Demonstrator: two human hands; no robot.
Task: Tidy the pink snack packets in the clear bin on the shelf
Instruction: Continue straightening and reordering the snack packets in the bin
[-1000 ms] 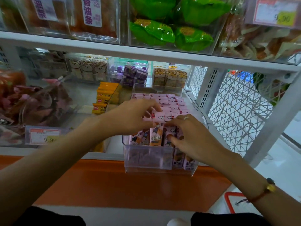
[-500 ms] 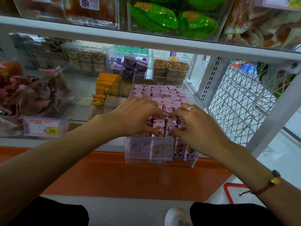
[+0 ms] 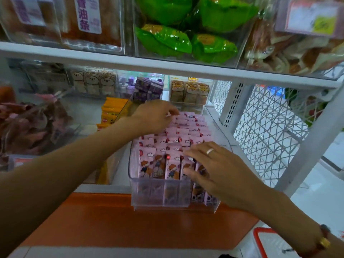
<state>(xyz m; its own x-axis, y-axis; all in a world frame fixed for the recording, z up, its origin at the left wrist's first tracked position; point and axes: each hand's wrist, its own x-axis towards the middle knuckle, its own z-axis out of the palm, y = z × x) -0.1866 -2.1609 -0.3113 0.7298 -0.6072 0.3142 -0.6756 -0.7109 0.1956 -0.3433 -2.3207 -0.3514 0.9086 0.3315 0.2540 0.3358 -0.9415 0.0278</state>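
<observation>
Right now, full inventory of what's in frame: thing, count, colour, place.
pink snack packets: many, pink, upright rows in the clear bin
clear bin: one, clear, front edge of lower shelf
green packets: several, green, upper shelf bin
yellow packets: a stack, yellow-orange, left of the clear bin
purple boxes: several, purple, behind the clear bin
bear-face packets: three, beige, back left
price tag: one, white and yellow, top right
ring: one, silver, right hand
left hand: fingers curled at the back rows
right hand: fingers spread over the front rows
</observation>
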